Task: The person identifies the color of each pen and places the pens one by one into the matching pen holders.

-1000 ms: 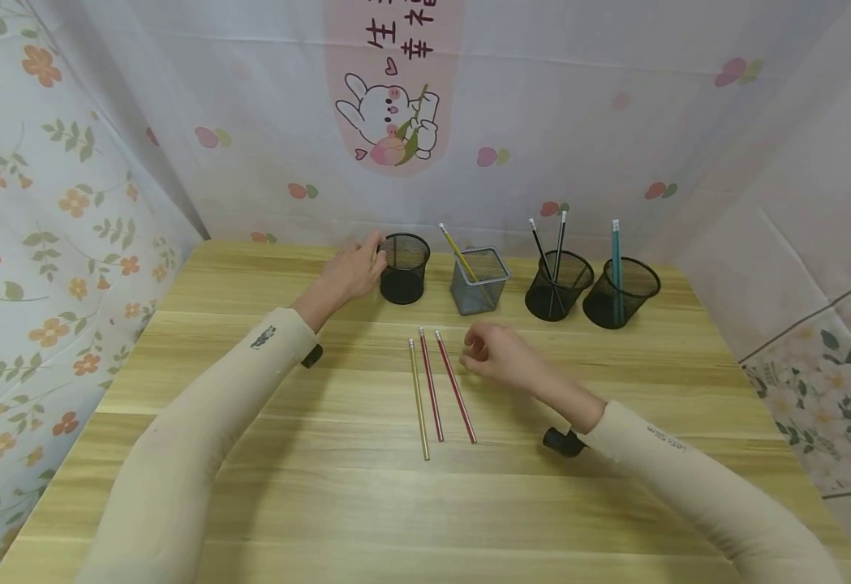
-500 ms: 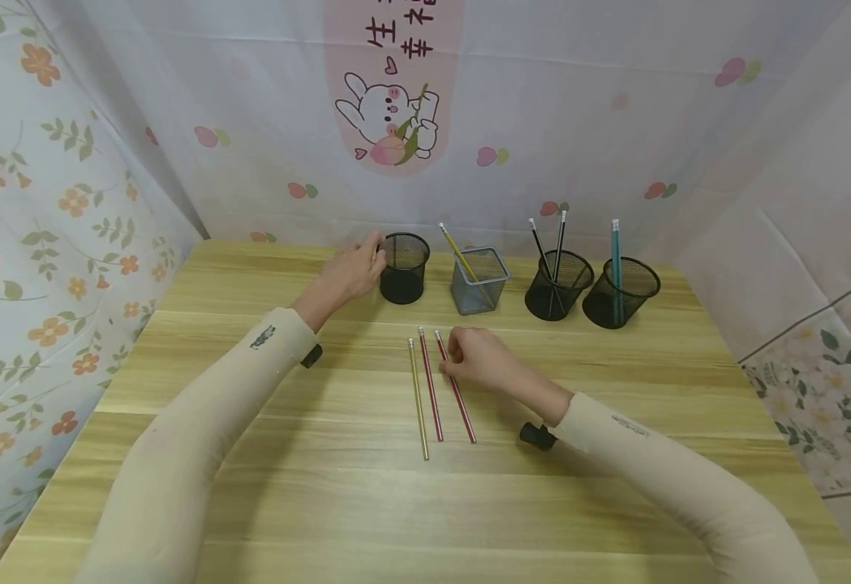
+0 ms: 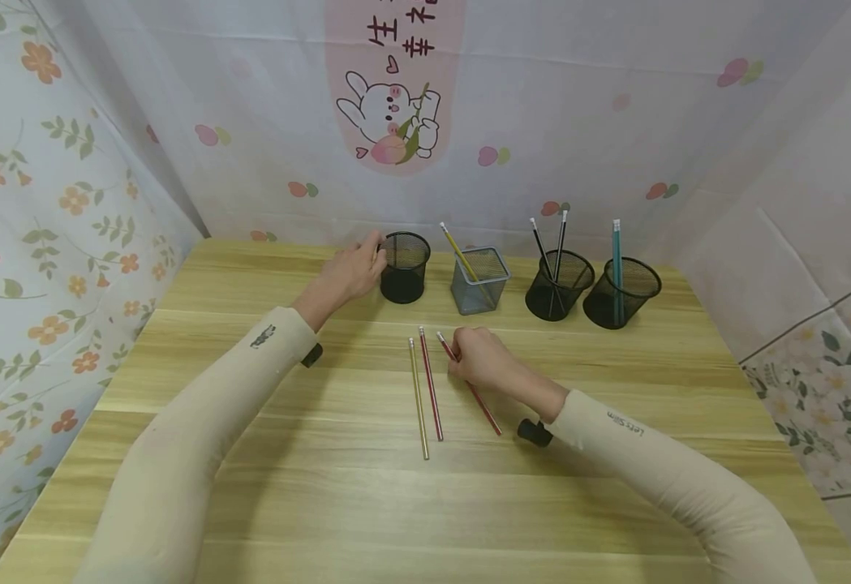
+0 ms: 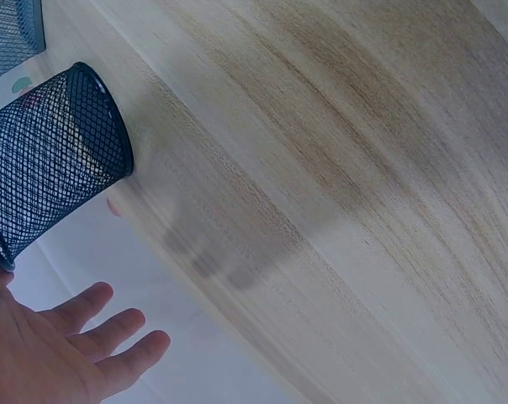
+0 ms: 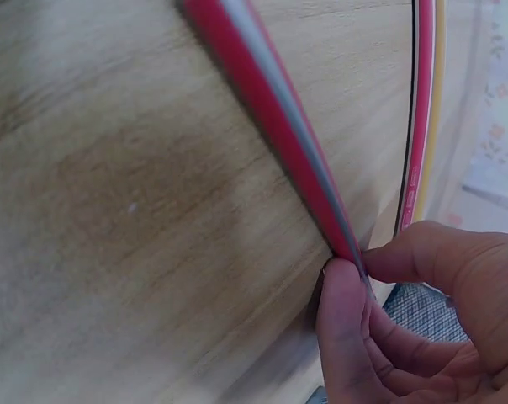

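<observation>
My left hand point(image 3: 352, 269) is at the left side of an upright black mesh pencil cup point(image 3: 403, 280), thumb and forefinger pinching its rim. In the left wrist view the other fingers point(image 4: 124, 324) stretch out loosely beside the cup point(image 4: 56, 151). With thumb and fingertips my right hand point(image 3: 485, 357) pinches a red pencil point(image 3: 485, 412) near its upper part; the right wrist view shows the pencil point(image 5: 279, 126) slanting up from the fingertips. Left of it lie a second red pencil point(image 3: 431, 385) and a yellow pencil point(image 3: 419, 401), side by side on the table.
Right of the black cup stand a grey square mesh holder point(image 3: 478, 294) with a yellow pencil, a black cup point(image 3: 555, 300) with black pencils, and another black cup point(image 3: 603, 310) with teal pencils. A printed curtain point(image 3: 542, 105) hangs behind the wooden table point(image 3: 367, 511).
My right hand has moved left to the rightmost red pencil and taken hold of it; the pencil's lower end has swung to the right. My left hand stays at the cup.
</observation>
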Demonstrator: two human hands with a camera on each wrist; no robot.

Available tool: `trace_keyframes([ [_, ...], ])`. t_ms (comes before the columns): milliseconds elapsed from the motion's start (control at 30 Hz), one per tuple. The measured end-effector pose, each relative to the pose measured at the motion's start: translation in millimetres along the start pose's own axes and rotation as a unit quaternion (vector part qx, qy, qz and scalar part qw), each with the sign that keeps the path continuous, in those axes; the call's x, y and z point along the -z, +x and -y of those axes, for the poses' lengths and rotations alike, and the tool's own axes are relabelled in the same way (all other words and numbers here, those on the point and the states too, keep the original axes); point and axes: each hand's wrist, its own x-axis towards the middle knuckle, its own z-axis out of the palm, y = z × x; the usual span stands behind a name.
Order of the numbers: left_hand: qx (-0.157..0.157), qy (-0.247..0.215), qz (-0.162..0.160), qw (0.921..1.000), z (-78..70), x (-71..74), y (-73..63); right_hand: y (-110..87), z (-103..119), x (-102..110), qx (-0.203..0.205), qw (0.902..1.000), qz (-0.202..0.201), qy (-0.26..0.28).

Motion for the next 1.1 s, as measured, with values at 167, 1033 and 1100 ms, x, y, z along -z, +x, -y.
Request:
trace_keyframes([
  [167, 0.002, -0.003, 0.001, 1.0, -0.4, 0.6, -0.4, 1.1, -1.5, -0.5, -0.001, 1.0, 0.005, 0.005],
  [1033, 0.007, -0.014, -0.001, 0.9999, 1.0, -1.2, -0.3, -1.4, -10.9, 11.0, -0.012, 0.997, 0.026, 0.071],
  [1100, 0.012, -0.013, -0.002, 0.9998, 0.8, -1.2, 0.0, -1.3, -11.4, 14.2, -0.016, 0.9966, 0.027, 0.077],
])
